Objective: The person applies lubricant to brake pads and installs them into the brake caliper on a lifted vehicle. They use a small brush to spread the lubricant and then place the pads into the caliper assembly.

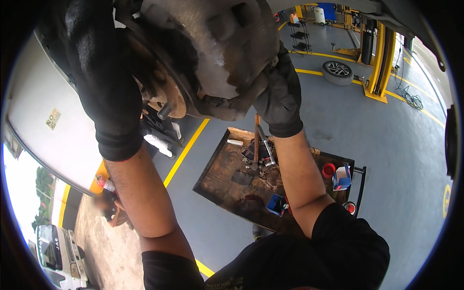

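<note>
Close overhead is a large, worn brake caliper (212, 46), grey-brown metal with a damp-looking dark patch. Beside and partly behind it sits a rusty wheel hub (176, 94) with a threaded wheel stud (166, 110) sticking out. My right hand (282, 94), in a black glove, wraps round the caliper's right lower edge; some fingertips are hidden behind it. My left hand (104, 82), also black-gloved, reaches up on the left side of the hub. Its fingers are lost in the dark, so their grip does not show.
Below stands a stained tool cart (212, 186) carrying a hammer (256, 145), a ratchet (266, 145), a red cup (328, 170) and blue boxes (277, 205). A wheel (337, 72) lies near a yellow lift post (379, 67). People stand and crouch at left; a truck (58, 256) is outside.
</note>
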The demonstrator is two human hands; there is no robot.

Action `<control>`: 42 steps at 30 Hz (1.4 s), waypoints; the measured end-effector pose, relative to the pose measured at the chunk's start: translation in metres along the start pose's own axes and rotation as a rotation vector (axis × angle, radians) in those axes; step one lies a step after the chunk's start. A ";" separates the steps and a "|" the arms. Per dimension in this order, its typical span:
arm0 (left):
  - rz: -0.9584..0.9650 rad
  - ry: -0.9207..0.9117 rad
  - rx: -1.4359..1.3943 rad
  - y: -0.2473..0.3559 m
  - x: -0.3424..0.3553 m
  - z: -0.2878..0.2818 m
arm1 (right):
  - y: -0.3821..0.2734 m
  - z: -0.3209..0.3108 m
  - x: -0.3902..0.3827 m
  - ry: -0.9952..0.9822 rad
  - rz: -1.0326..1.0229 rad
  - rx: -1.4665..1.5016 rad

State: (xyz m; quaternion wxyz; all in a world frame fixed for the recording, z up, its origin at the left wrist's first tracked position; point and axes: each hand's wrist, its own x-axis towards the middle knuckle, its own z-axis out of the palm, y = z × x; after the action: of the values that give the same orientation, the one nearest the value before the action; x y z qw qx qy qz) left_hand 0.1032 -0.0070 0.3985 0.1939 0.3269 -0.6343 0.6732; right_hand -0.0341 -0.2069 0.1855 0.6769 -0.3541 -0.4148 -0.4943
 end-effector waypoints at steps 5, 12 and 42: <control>-0.006 -0.016 -0.012 -0.002 -0.003 0.000 | 0.007 -0.001 -0.010 0.057 0.066 0.169; -0.018 -0.038 -0.066 -0.004 0.001 0.004 | -0.012 -0.015 -0.050 0.164 0.161 0.324; -1.555 -0.201 -2.032 0.443 -0.198 0.065 | -0.067 -0.033 -0.268 0.777 0.706 -0.747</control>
State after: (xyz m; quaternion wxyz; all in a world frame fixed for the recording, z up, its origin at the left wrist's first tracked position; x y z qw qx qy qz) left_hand -0.0429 -0.0937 -0.0611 0.6467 0.3646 -0.5157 -0.4278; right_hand -0.1366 -0.1531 -0.0678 0.7309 -0.4764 0.2022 -0.4449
